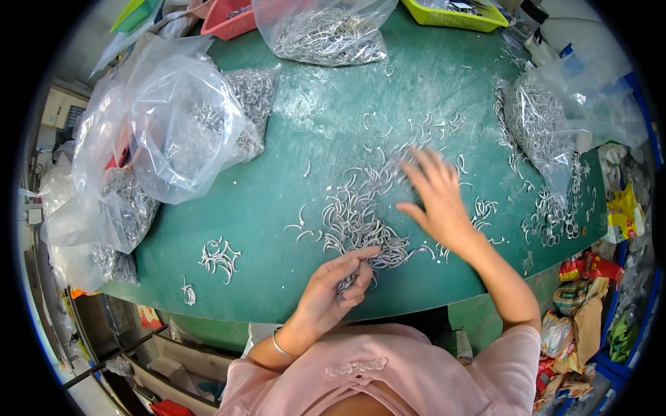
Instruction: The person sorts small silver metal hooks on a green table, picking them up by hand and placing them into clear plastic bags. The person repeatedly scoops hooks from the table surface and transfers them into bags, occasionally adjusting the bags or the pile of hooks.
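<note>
A loose heap of small curved silvery metal pieces [354,218] lies on the green tabletop in front of me. At the near edge of this heap, my left hand [322,288] is curled around several of the same curved metal pieces. My right hand [442,206] is over the heap's right side, palm down, with its fingers spread and the fingertips slightly blurred. Nothing shows in its grip. To the left of the heap sit a small cluster of curved pieces [220,259] and a smaller one [189,292].
Clear plastic bags full of metal pieces stand at the left [128,208], the back [329,38] and the right [540,114]. Red [225,26] and yellow-green [454,19] trays line the far edge. More pieces [548,218] are scattered near the right edge.
</note>
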Motion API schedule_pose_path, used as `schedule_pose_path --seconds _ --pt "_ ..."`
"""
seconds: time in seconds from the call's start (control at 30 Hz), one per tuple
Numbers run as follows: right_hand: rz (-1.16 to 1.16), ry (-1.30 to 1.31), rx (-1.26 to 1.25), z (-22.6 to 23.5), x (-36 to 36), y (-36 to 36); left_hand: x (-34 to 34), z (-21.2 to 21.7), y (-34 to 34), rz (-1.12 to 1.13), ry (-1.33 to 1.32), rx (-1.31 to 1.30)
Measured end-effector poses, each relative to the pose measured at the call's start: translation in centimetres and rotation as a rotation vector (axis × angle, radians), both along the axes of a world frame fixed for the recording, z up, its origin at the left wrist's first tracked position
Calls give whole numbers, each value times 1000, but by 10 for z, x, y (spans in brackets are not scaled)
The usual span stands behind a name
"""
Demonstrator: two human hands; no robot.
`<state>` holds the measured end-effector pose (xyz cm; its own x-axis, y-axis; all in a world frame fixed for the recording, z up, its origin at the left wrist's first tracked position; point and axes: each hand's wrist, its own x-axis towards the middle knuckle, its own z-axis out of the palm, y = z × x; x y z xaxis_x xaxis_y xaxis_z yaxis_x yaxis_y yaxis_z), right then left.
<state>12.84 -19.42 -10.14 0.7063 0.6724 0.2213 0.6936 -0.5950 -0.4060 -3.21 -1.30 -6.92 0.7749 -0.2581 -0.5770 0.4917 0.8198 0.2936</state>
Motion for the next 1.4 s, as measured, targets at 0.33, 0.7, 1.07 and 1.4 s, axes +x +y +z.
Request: schedule_pose_path --seconds 0.33,0.7,1.07,1.4 --pt "-89 318 292 7 -24 -68 3 2 -3 45 -11 82" --pt "211 75 -5 16 -29 -36 -6 2 5 -10 25 139" --pt "296 -6 95 27 -53 13 -13 -1 13 236 -73 238" --pt "62 164 217 29 -16 -14 -18 -6 13 128 -146 119"
